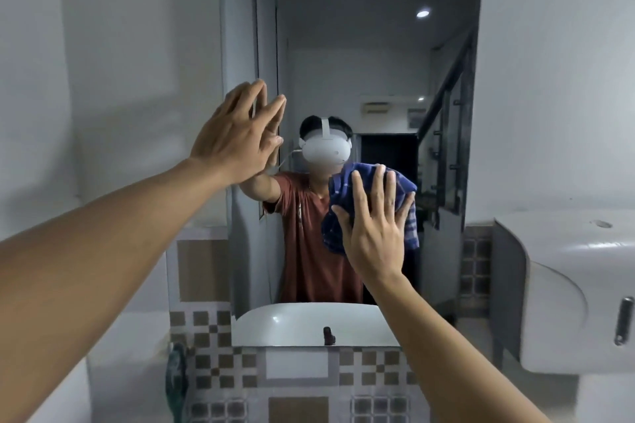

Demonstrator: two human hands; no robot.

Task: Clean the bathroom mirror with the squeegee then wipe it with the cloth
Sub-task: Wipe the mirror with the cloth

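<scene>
A person stands before a wall-mounted bathroom mirror [378, 79], both arms stretched toward the glass. The right hand [374, 220], fingers spread flat, presses a blue striped cloth [347, 182] against the lower middle of the mirror, the cloth bunched between palm and glass. The left hand [233, 137] rests against the mirror's left edge, fingers wide apart and holding nothing. The reflection shows the person in a rust-red shirt and a white headset. Below the mirror runs a band of checkered tile [220, 364], and a white basin appears in the glass. A green-handled object [176, 378] stands at lower left; whether it is the squeegee cannot be told. A white sink [567, 285] hangs at right.
</scene>
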